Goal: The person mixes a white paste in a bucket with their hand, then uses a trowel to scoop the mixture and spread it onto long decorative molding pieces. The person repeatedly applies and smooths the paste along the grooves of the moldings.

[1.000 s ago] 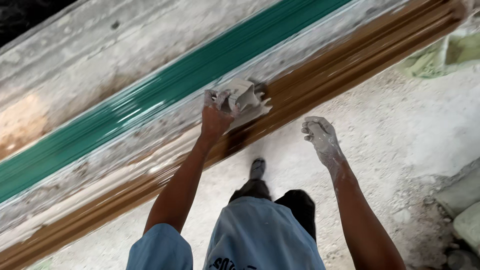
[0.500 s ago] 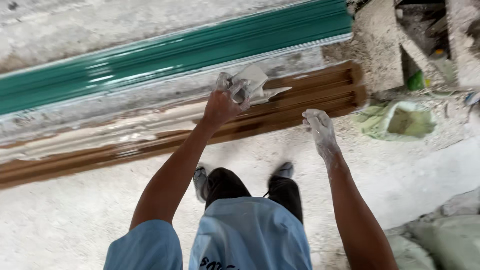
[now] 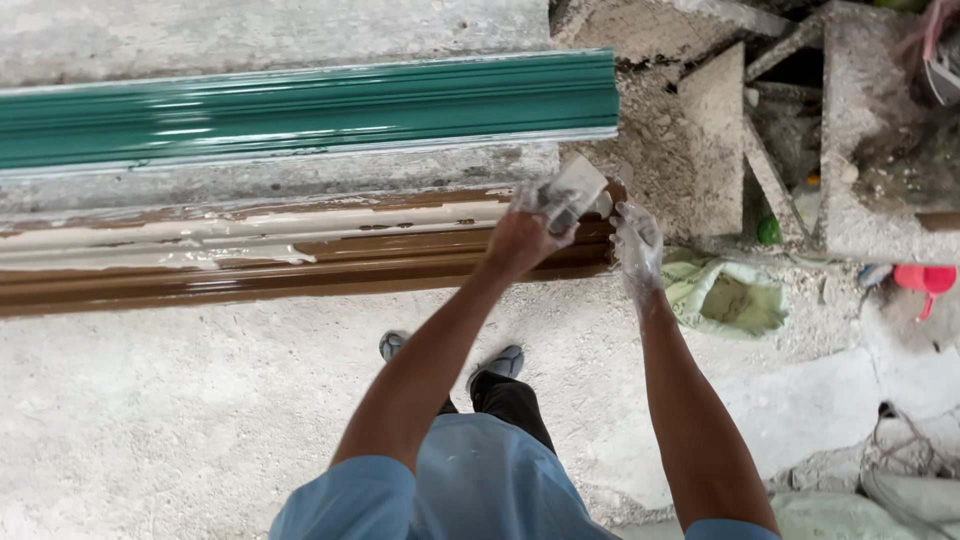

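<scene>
**Putty scraper at the end of the brown moulding**

A flat, putty-smeared scraper blade sits at the right-hand end of a long brown moulding, its pale blade tilted up and away from the profile. The person's left hand has it: the fingers are curled tight around the handle end, and whitish filler covers the knuckles. Just beside it, the right hand is also coated in white; its fingers are loosely bent and rest at the very end of the moulding, but whether they pinch anything cannot be told.

The brown moulding lies across the view on rough concrete ground, with streaks of cream filler spread along its upper face. Behind it, apart across a grey strip, lies a glossy green moulding of like shape. To the right are broken concrete blocks, a pale green sack on the ground near the right hand, and a red plastic object at the edge. Below, the person's shoes and light blue shirt show.
</scene>
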